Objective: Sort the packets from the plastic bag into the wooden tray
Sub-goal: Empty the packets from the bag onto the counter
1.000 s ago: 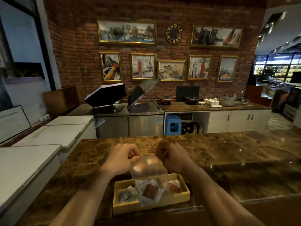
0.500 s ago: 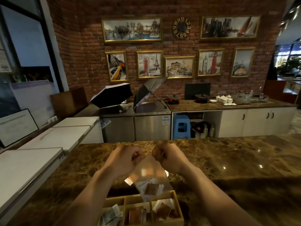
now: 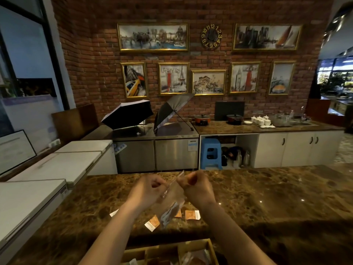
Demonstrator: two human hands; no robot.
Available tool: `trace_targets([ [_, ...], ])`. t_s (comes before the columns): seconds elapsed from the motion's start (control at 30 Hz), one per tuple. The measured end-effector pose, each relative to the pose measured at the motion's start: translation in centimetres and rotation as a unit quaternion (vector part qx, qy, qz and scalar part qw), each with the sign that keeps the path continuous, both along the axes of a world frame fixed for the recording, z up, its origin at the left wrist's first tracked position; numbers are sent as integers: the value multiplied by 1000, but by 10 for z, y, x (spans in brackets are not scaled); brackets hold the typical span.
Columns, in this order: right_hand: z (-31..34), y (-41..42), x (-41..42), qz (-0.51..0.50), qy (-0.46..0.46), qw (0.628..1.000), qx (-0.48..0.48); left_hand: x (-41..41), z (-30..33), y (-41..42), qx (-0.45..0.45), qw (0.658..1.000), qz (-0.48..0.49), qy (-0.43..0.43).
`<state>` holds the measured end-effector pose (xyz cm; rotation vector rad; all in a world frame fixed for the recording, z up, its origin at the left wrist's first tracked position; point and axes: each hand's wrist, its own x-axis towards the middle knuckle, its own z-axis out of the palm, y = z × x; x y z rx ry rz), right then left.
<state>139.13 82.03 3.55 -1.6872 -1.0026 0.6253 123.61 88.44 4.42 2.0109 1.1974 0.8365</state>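
A clear plastic bag (image 3: 172, 203) hangs between my hands above the marble counter, with a brown packet still inside near its lower end. My left hand (image 3: 146, 191) pinches its left top edge and my right hand (image 3: 197, 188) pinches the right top edge. Orange-and-white packets lie on the counter under the bag: one (image 3: 152, 223) at the left, one (image 3: 192, 214) at the right, another (image 3: 178, 213) partly behind the bag. The wooden tray (image 3: 209, 247) with compartments sits at the bottom edge, holding a few packets (image 3: 193, 258).
A white scrap (image 3: 114, 213) peeks out beside my left forearm. The brown marble counter (image 3: 267, 197) stretches wide to the right. White chest freezers (image 3: 34, 188) stand to the left, and steel cabinets with open umbrellas (image 3: 128, 116) are beyond the counter.
My hands lifted the bag up and away from the tray. Several packets now lie on the counter beneath it. The view tilted up, so the tray dropped to the bottom edge.
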Motion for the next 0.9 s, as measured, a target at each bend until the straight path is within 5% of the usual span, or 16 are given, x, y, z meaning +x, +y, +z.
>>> trace_targets([
  [0.1, 6, 1, -15, 80, 139, 986, -38, 4, -1, 4, -50, 998, 10, -40],
  [0.27, 13, 11, -24, 48, 256, 965, -33, 8, -1, 12, -104, 990, -5, -97],
  [0.6, 18, 14, -5, 129, 260, 954, -72, -2, 3, 11, -255, 947, -11, -196],
  [0.73, 22, 13, 8, 118, 225, 963, -88, -8, 4, 23, -278, 926, 70, -246],
  [0.9, 21, 11, 22, 102, 148, 974, -139, -17, -2, 40, -72, 988, 137, 16],
])
